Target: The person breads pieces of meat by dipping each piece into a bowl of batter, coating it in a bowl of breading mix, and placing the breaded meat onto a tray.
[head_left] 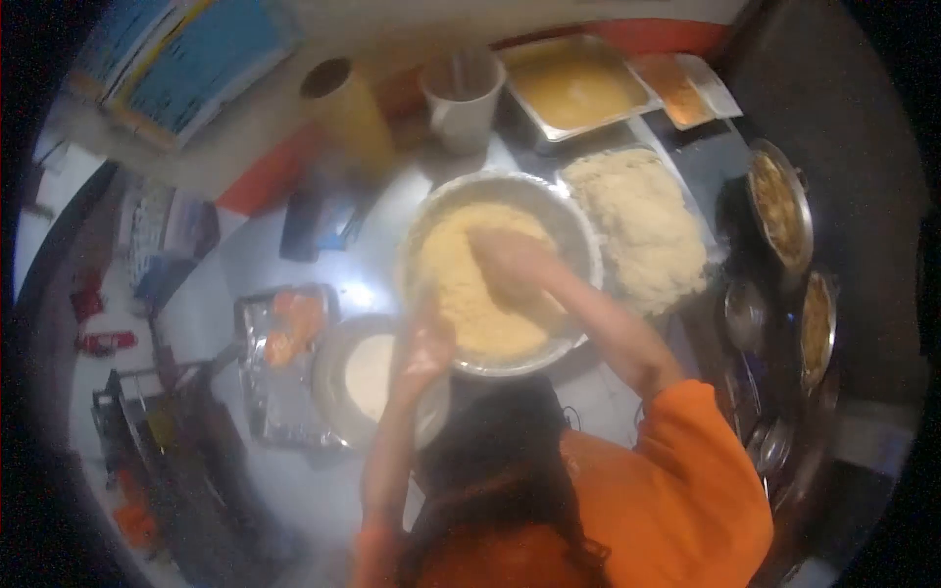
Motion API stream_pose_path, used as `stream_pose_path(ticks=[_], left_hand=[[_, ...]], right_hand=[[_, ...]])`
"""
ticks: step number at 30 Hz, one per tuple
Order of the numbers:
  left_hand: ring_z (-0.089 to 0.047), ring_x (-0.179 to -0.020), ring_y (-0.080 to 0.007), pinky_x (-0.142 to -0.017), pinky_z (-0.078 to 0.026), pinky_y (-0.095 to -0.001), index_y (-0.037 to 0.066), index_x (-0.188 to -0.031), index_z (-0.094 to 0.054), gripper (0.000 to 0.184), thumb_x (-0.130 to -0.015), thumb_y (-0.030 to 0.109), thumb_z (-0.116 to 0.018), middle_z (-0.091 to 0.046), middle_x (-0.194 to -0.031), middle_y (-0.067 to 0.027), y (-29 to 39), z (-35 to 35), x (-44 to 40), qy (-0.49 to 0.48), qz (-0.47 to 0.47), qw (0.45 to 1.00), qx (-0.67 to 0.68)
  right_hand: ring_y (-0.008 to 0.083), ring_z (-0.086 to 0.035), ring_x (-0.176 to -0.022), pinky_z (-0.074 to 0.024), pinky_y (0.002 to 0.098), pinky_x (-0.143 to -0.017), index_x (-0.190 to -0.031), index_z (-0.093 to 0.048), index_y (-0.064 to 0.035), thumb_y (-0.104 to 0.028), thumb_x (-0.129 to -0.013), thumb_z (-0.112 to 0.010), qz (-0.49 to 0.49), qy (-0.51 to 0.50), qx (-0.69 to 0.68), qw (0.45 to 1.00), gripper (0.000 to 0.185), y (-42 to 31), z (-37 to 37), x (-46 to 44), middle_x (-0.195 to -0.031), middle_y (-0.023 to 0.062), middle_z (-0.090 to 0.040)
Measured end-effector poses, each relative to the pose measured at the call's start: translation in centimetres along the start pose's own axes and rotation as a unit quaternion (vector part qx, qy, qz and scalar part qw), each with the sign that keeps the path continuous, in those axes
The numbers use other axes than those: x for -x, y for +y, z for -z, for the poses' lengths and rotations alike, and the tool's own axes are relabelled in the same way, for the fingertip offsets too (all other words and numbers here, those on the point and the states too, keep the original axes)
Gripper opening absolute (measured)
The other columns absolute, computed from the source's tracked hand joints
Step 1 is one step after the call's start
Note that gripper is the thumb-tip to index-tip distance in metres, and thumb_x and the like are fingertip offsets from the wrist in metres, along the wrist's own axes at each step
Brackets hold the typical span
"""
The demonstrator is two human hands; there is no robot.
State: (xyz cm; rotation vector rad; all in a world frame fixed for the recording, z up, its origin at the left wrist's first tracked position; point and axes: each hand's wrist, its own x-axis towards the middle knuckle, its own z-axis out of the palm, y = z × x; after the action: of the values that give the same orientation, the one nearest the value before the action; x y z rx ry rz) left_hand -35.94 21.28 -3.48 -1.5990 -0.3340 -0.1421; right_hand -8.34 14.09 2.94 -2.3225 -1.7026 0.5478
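A large metal bowl [585, 220] holds a heap of pale yellow crumbs [490, 328]. My right hand [510, 260] reaches down into the crumbs, and its fingers are partly hidden and blurred. By the bowl's left rim is my left hand [426, 343], smeared by motion; whether it touches the rim I cannot tell. Below it stands a smaller metal bowl [333, 397] with a whitish substance [371, 377] inside. To the left, a metal tray [284, 416] carries several orange pieces [294, 323].
A mound of pale crumbs or dough [642, 225] lies right of the large bowl. Behind stand a white jug [463, 118], a yellow cylindrical container [353, 118] and a rectangular pan [551, 127] of yellow contents. Round pans [806, 220] line the right side.
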Motion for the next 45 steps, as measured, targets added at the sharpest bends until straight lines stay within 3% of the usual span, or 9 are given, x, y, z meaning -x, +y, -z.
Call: stream_pose_path(ticks=[1,5,10,13,23,34,41,43,45], left_hand=[[-0.061,-0.113,-0.0272,-0.089,-0.051,-0.0365,0.001,-0.140,-0.046,0.058,-0.092,0.027,-0.064,-0.059,-0.131,-0.0171,0.0,-0.5,1.8,0.118,-0.021,0.940,-0.319],[-0.042,-0.137,-0.0264,-0.112,-0.036,-0.0386,0.000,-0.147,-0.040,0.062,-0.090,0.015,-0.060,-0.044,-0.149,-0.0152,-12.6,-0.2,1.1,0.260,-0.287,-0.123,-0.914],[-0.037,-0.141,-0.0267,-0.117,-0.029,-0.0400,-0.003,-0.147,-0.039,0.071,-0.085,0.016,-0.067,-0.040,-0.153,-0.0151,-17.3,0.1,2.7,0.266,-0.361,-0.136,-0.883],[-0.038,-0.142,-0.0259,-0.118,-0.027,-0.0380,0.004,-0.146,-0.045,0.057,-0.091,0.015,-0.053,-0.045,-0.151,-0.0144,-19.1,-1.5,4.4,0.310,-0.269,-0.411,-0.814],[-0.051,-0.129,-0.0278,-0.108,-0.038,-0.0378,-0.001,-0.139,-0.052,0.058,-0.089,0.026,-0.055,-0.054,-0.141,-0.0172,-22.4,-3.8,10.2,0.232,-0.445,-0.355,-0.788],[-0.033,-0.144,-0.0293,-0.116,-0.029,-0.0418,0.000,-0.149,-0.036,0.068,-0.085,0.001,-0.058,-0.034,-0.156,-0.0190,-25.7,-7.2,12.7,0.254,-0.593,-0.136,-0.752],[-0.045,-0.136,-0.0275,-0.115,-0.032,-0.0393,-0.004,-0.146,-0.040,0.058,-0.095,0.016,-0.060,-0.047,-0.148,-0.0160,-24.1,-12.0,12.2,0.332,-0.630,-0.150,-0.686],[-0.049,-0.133,-0.0295,-0.111,-0.036,-0.0387,0.005,-0.143,-0.048,0.048,-0.100,0.025,-0.049,-0.054,-0.142,-0.0164,-15.0,-21.7,24.8,0.368,-0.420,-0.563,-0.609],[-0.056,-0.125,-0.0289,-0.106,-0.042,-0.0395,0.002,-0.130,-0.059,0.044,-0.094,0.027,-0.060,-0.061,-0.131,-0.0165,-12.9,-22.2,22.1,0.336,-0.501,-0.443,-0.663]], right_hand=[[0.0388,-0.060,-0.115,-0.0420,0.0431,-0.107,-0.149,-0.025,0.0072,-0.016,-0.093,-0.054,-0.058,-0.074,-0.055,0.994,0.067,-0.6,1.8,0.4,-0.143,0.0343,-0.040],[0.0377,-0.064,-0.103,-0.0526,0.0459,-0.089,-0.126,-0.058,0.0083,-0.042,-0.097,-0.054,-0.170,-0.133,0.041,0.976,0.058,-1.6,3.2,0.2,-0.120,0.0316,-0.060],[0.0367,-0.065,-0.101,-0.0516,0.0420,-0.087,-0.108,-0.067,0.0074,-0.055,-0.091,-0.060,-0.128,-0.128,-0.088,0.980,0.065,-0.5,1.3,0.2,-0.106,0.0248,-0.068],[0.0349,-0.063,-0.111,-0.0497,0.0391,-0.093,-0.120,-0.061,0.0083,-0.053,-0.090,-0.064,-0.114,-0.056,-0.192,0.973,0.068,-0.8,1.6,1.4,-0.116,0.0273,-0.065],[0.0328,-0.034,-0.142,-0.0327,0.0425,-0.117,-0.149,-0.032,0.0034,-0.056,-0.084,-0.071,-0.244,0.070,-0.652,0.714,0.097,2.6,5.7,8.1,-0.156,0.0221,-0.028],[0.0269,-0.064,-0.109,-0.0530,0.0377,-0.087,-0.136,-0.048,0.0055,-0.043,-0.085,-0.074,-0.326,0.333,-0.438,0.769,0.075,14.7,8.4,21.0,-0.124,0.0202,-0.063],[0.0419,-0.057,-0.117,-0.0434,0.0443,-0.104,-0.130,-0.052,0.0077,-0.047,-0.093,-0.058,-0.399,0.344,0.172,0.832,0.066,14.8,6.1,15.4,-0.125,0.0294,-0.060],[0.0419,-0.051,-0.125,-0.0375,0.0445,-0.111,-0.136,-0.046,0.0091,-0.047,-0.095,-0.055,-0.370,0.359,0.190,0.835,0.070,15.0,4.0,12.8,-0.134,0.0284,-0.054],[0.0395,-0.045,-0.132,-0.0319,0.0444,-0.115,-0.140,-0.042,0.0089,-0.046,-0.097,-0.052,-0.340,0.359,0.262,0.829,0.071,18.0,2.0,12.4,-0.141,0.0274,-0.048]])
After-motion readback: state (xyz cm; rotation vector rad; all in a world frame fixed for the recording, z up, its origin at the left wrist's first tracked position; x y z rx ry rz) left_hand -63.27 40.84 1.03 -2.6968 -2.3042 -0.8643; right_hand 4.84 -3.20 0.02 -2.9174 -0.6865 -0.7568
